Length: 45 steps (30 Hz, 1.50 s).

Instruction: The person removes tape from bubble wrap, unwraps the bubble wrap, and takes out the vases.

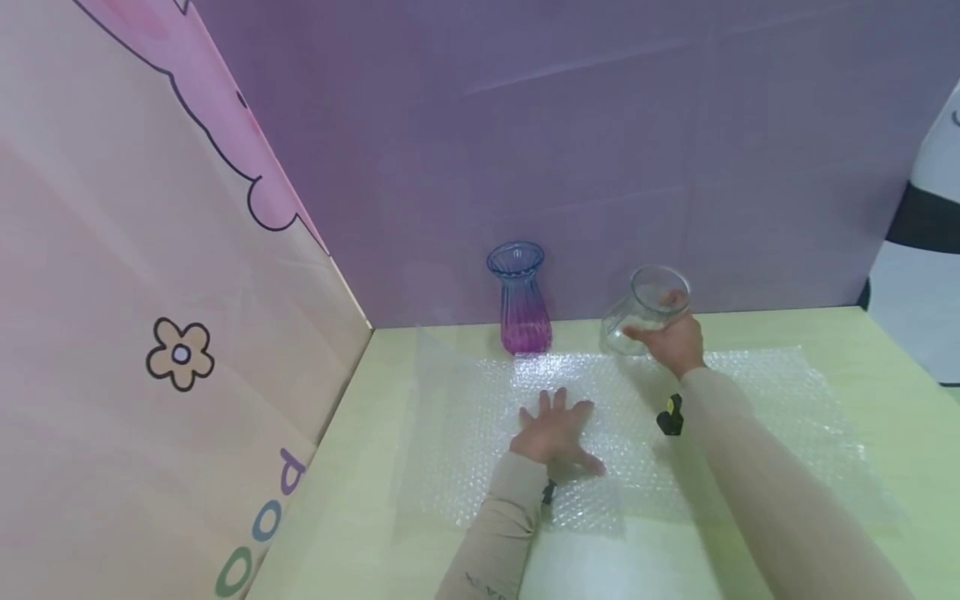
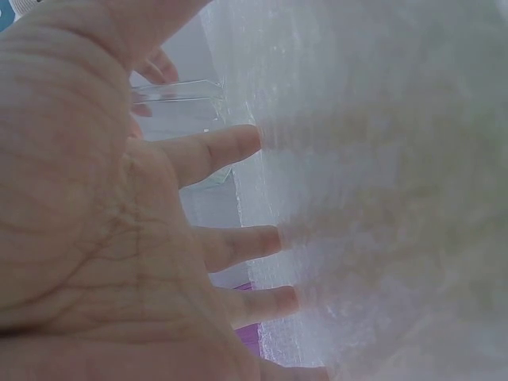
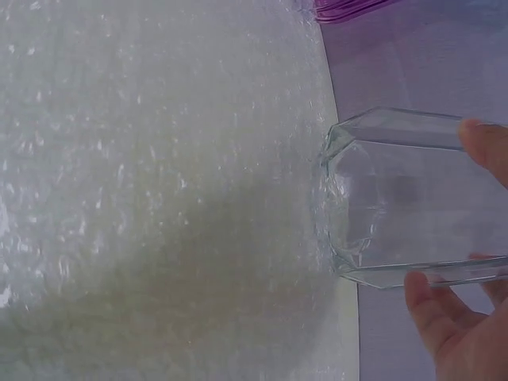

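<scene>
A clear glass vase [image 1: 617,327] is near the table's back edge, its rim to the right of its base in the head view. My right hand [image 1: 678,343] grips its side, with the thumb on one face and fingers on another in the right wrist view. The vase's faceted base [image 3: 341,206] lies by the far edge of the bubble wrap; whether it touches the surface I cannot tell. My left hand [image 1: 553,435] has its fingers spread, fingertips touching the bubble wrap [image 1: 457,442], which is laid flat over the table.
A ribbed glass vase [image 1: 525,312], blue above and pink below, stands upright at the back, left of the clear one. Behind the pale yellow table [image 1: 337,500] rises a purple backdrop [image 1: 600,150]. A printed panel [image 1: 135,275] borders the left side.
</scene>
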Tool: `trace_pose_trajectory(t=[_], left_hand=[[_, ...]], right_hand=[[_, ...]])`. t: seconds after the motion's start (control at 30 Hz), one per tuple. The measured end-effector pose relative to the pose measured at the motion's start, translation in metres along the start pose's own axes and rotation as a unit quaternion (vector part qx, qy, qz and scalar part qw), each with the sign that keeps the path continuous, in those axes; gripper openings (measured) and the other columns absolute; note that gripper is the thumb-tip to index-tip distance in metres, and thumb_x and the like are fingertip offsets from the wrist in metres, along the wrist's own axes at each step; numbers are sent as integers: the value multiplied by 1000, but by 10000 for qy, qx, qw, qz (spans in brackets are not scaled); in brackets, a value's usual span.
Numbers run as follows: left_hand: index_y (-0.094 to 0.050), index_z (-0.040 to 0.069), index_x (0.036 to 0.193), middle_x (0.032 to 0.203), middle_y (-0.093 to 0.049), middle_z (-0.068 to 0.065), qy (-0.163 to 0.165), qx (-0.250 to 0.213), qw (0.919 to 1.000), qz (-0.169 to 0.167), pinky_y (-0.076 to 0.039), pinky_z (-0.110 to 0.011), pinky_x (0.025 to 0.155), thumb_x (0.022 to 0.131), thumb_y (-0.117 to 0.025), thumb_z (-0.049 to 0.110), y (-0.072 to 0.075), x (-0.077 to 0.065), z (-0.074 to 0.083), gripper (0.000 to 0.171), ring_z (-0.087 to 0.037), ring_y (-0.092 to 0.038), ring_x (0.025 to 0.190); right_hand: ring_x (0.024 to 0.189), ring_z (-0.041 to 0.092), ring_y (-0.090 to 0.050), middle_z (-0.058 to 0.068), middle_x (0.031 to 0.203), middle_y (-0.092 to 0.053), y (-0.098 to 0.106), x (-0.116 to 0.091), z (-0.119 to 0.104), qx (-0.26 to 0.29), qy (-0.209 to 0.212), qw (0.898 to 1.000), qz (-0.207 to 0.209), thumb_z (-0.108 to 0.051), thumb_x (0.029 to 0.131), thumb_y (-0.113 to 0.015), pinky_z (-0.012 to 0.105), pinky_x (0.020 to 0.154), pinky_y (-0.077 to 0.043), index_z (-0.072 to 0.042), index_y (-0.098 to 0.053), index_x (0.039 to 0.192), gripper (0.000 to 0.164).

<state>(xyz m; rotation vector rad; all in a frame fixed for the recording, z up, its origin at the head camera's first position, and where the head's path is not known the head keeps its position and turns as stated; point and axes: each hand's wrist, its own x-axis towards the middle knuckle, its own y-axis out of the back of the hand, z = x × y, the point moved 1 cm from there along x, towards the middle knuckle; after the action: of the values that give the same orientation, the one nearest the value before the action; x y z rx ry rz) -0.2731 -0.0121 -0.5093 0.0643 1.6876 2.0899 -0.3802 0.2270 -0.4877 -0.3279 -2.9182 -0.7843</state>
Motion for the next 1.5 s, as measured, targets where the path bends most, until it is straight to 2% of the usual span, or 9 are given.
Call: trace_pose_trajectory(t=[0.43,0.7,0.9,1.2,1.37,1.5], left_hand=[[-31,38,159,172,-17,-11,-11,-62,10000,10,-20,-74,120,73,-83,62,0,-3,1,103,-44,-16,157],[-31,37,160,172,-16,-12,-52,-164,9998,44,-18,-75,120,74,-84,60,-1,-4,0,103,-45,-14,157],[-31,37,160,172,-17,-11,-48,-136,9999,9,-20,-75,120,72,-85,61,1,-2,0,105,-45,-16,157],[-32,36,159,172,-16,-12,-36,-213,9998,-54,-19,-75,120,70,-86,60,2,0,-1,107,-46,-15,157],[-32,36,160,172,-16,-12,-43,-192,9998,-46,-19,-75,119,70,-86,60,2,1,-2,107,-46,-15,157],[-31,38,160,172,-15,-11,-39,-164,9998,-54,-19,-75,120,70,-85,62,-1,3,-3,107,-45,-14,157]], right_hand=[[139,53,-43,34,149,-47,-2,6,-6,-105,-197,9996,-183,-34,84,-84,67,117,-34,0,-28,156,97],[141,54,-41,32,152,-46,-4,12,-7,-245,16,9996,-146,-32,83,-85,71,116,-31,-2,-26,158,100],[140,56,-40,34,153,-43,-6,16,-6,-461,116,9988,-70,-33,83,-84,69,117,-32,-2,-15,161,108],[142,60,-32,37,159,-29,-5,16,-17,-723,-290,9963,-350,-38,86,-81,71,118,-27,-3,6,162,121],[141,61,-32,38,159,-28,-4,19,-18,-796,-317,9955,-409,-39,86,-80,72,117,-28,-4,11,162,123],[140,61,-35,37,157,-32,-4,22,-16,-872,-249,9949,-444,-41,86,-80,72,116,-29,-4,7,162,121]])
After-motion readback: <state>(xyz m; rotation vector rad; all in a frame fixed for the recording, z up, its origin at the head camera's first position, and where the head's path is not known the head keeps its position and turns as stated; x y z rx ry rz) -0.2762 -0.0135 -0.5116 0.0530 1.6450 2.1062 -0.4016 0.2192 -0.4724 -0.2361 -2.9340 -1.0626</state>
